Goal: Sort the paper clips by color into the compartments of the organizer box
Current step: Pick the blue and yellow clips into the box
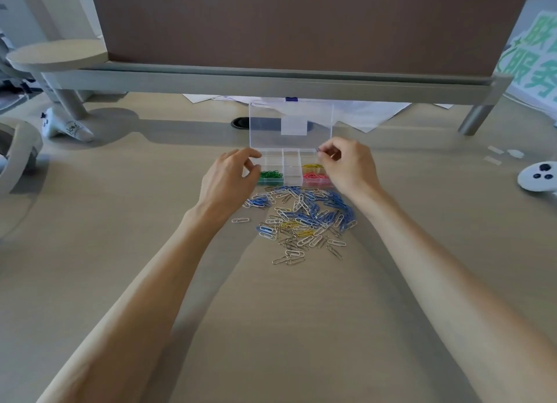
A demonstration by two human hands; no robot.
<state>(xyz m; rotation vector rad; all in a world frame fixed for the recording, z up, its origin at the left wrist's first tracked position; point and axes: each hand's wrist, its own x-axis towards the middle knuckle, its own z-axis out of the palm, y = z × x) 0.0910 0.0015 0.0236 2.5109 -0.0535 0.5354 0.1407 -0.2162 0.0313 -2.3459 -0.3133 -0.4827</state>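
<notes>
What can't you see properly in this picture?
Head view:
1. The tiny dark thing the right hand pinches: too small to name its colour.
2. Whether the left hand grips the organizer box: its fingers hide the contact.
3. The box's right edge: behind the right hand.
4. The white controller: cut off by the right edge.

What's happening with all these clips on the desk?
A person is sorting paper clips by colour into a clear organizer box. The left hand grips the box's left edge; the right hand pinches a clip above its far-right corner. Green clips, yellow clips and red clips sit in separate compartments. A mixed pile, mostly blue, white and silver, waits on the desk.
</notes>
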